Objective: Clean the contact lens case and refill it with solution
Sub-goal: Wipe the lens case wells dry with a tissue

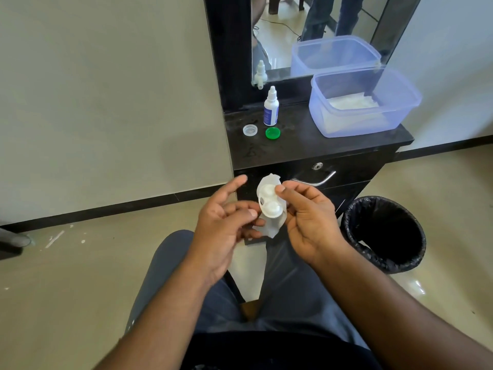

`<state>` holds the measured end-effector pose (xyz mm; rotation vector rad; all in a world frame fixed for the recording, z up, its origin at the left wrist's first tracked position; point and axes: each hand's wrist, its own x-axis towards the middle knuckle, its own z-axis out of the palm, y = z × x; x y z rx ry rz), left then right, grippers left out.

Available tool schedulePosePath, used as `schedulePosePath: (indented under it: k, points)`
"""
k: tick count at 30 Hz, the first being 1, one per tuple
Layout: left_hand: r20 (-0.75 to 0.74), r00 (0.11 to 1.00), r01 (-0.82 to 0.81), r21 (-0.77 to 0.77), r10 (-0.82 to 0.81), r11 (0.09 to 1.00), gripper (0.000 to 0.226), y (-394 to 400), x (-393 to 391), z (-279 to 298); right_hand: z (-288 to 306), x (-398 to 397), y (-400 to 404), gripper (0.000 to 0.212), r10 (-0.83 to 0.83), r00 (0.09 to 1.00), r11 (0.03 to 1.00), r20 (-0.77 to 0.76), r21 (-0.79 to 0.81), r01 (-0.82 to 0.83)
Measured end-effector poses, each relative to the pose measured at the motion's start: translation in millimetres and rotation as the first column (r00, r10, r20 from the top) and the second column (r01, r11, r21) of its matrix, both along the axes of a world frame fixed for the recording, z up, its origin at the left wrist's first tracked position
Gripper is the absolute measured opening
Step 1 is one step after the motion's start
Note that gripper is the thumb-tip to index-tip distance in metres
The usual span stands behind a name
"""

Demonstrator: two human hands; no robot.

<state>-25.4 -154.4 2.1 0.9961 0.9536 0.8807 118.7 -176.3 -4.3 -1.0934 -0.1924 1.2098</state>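
Contact lens case mid-wipe, caps off

White twin-well plastic contact lens case (270, 201) held above lap, wrapped behind by thin white tissue (269, 227). Left hand (226, 225) pinching lower well and tissue; right hand (306, 212) pinching upper end. Cleaning step, by judgement. Next: set down on dark surface (306, 145), fetch white dropper solution bottle (271, 107). Clear cap (250, 130) and green cap (273, 133) beside bottle.

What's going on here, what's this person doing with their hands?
A seated person is holding a white contact lens case on a tissue between both hands. The left hand supports it from below, and the right hand pinches its upper end. Both wells are uncovered: the clear cap and green cap lie on the black dresser top beside the upright solution bottle. A plastic tub stands nearby, and a lined bin is on the floor.
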Motion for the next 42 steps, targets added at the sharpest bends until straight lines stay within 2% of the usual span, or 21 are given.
schedulePosePath:
  k: [1, 3, 7, 10, 12, 16, 19, 22, 25, 26, 28, 30, 31, 33, 34, 36, 39, 40, 42]
  points:
    - [0.131, 0.991, 0.01, -0.198, 0.017, 0.98, 0.043, -3.6, 0.8, 1.0, -1.3, 0.3, -0.7, 0.009, 0.004, 1.0, 1.0, 0.019, 0.005, -0.004]
    - [0.167, 0.985, 0.019, -0.349, 0.042, 0.937, 0.026, -6.9, 1.0, 2.3, -3.4, -0.3, -2.5, 0.011, 0.028, 0.997, 0.999, 0.076, 0.016, -0.029]
    - [0.012, 1.0, -0.022, -0.377, 0.029, 0.926, 0.017, -5.6, 3.3, 2.0, -0.3, -0.4, -8.1, 0.013, 0.098, 0.952, 0.991, 0.289, 0.064, -0.121]
    - [-0.051, 0.996, -0.084, -0.353, 0.071, 0.932, 0.01, -4.8, 2.1, 3.2, 1.9, 0.4, -10.2, 0.016, 0.129, 0.934, 0.984, 0.333, 0.07, -0.161]
    - [-0.105, 0.985, -0.16, -0.254, 0.137, 0.954, 0.004, -5.4, 0.2, 1.8, -0.6, 4.3, -8.7, 0.017, 0.116, 0.962, 0.987, 0.245, 0.076, -0.139]
    - [-0.269, 0.941, -0.223, -0.033, 0.206, 0.974, 0.004, -6.9, -3.2, -0.3, -4.1, 18.9, -3.1, 0.026, 0.121, 0.99, 0.991, -0.079, 0.07, -0.116]
    - [-0.298, 0.931, -0.222, 0.0, 0.212, 0.975, 0.005, -7.8, -3.3, 0.6, -3.1, 21.8, -1.1, 0.023, 0.101, 0.96, 0.995, -0.263, 0.046, -0.092]
    - [-0.314, 0.929, -0.205, -0.001, 0.195, 0.979, 0.004, -8.3, -2.1, 1.2, 1.5, 17.0, -0.8, 0.015, 0.098, 0.936, 0.995, -0.337, 0.014, -0.099]
    - [-0.322, 0.927, -0.198, 0.016, 0.193, 0.98, 0.003, -8.4, -1.4, 3.1, 4.8, 10.7, 2.7, 0.012, 0.138, 0.953, 0.99, -0.268, 0.001, -0.143]
    - [-0.323, 0.926, -0.199, 0.026, 0.197, 0.98, 0.003, -8.3, -1.4, 4.2, 6.1, 8.7, 4.2, 0.01, 0.139, 0.97, 0.99, -0.198, 0.008, -0.141]
    - [-0.318, 0.924, -0.208, 0.046, 0.212, 0.977, 0.002, -8.1, -1.5, 5.5, 7.6, 5.4, 6.0, 0.013, 0.141, 0.987, 0.989, 0.075, 0.03, -0.144]
    - [-0.301, 0.924, -0.231, 0.059, 0.238, 0.971, 0.003, -8.5, -1.0, 5.9, 9.7, 1.1, 4.5, 0.022, 0.154, 0.897, 0.98, 0.414, 0.051, -0.192]
    - [-0.294, 0.922, -0.245, 0.065, 0.253, 0.967, 0.004, -8.8, -0.9, 5.6, 10.6, -1.0, 2.7, 0.025, 0.154, 0.805, 0.972, 0.573, 0.056, -0.226]
    - [-0.288, 0.917, -0.262, 0.082, 0.275, 0.961, 0.006, -9.4, -0.4, 4.4, 10.3, -6.3, -1.1, 0.023, 0.136, 0.54, 0.947, 0.831, 0.051, -0.316]
    - [-0.289, 0.915, -0.265, 0.096, 0.281, 0.96, 0.007, -9.6, -0.3, 3.6, 9.2, -9.4, -2.4, 0.02, 0.11, 0.405, 0.933, 0.908, 0.045, -0.356]
    - [-0.302, 0.911, -0.25, 0.138, 0.281, 0.958, 0.008, -10.2, 0.1, 1.7, 6.1, -13.4, -3.5, 0.015, 0.036, 0.206, 0.919, 0.978, 0.049, -0.39]
    - [-0.328, 0.905, -0.217, 0.193, 0.271, 0.957, 0.011, -11.1, -0.1, 1.2, -0.9, -11.5, -3.8, 0.017, -0.076, -0.054, 0.882, 0.996, 0.042, -0.47]
    - [-0.331, 0.905, -0.208, 0.202, 0.266, 0.957, 0.011, -11.1, -0.9, 1.2, -3.6, -9.1, -4.1, 0.018, -0.096, -0.127, 0.869, 0.987, 0.021, -0.495]
    - [-0.338, 0.905, -0.19, 0.222, 0.259, 0.956, 0.011, -10.8, -2.4, 1.6, -7.1, -4.5, -4.6, 0.02, -0.102, -0.2, 0.869, 0.974, -0.01, -0.495]
